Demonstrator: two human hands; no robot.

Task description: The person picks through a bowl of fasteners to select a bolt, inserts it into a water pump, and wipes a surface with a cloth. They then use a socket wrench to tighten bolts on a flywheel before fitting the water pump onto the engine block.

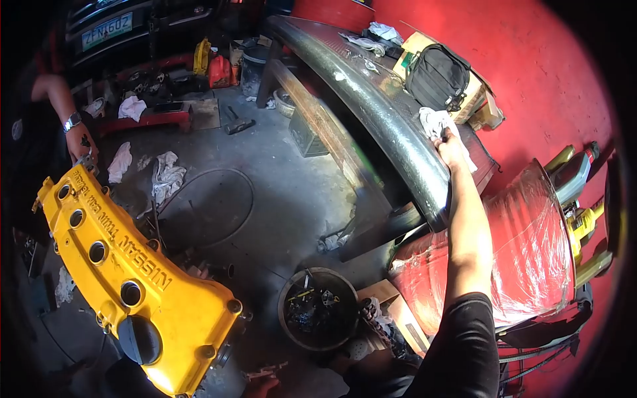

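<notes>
Right hand: closed on the white cloth; no left hand can be made out.
White cloth: held at the dark bench, bunched just beyond the fingers, long axis slanted roughly along the bench edge.
Cloth's look: pale, crumpled.
Black backpack: set just past the cloth.

1. Right hand: fingertips partly buried in the cloth.
2. Sleeve: cut off by the bottom edge.
3. Co-worker's hand: fingertips hard to make out at the cover's far end; the body is lost in darkness at the left.
4. Cover: lower tip cut by the bottom edge; underside hidden.
5. Basin: the parts inside are too small and dark to name.
6. Drum: partly hidden by the forearm.
7. Car: cut off above, mostly in shadow.
</notes>
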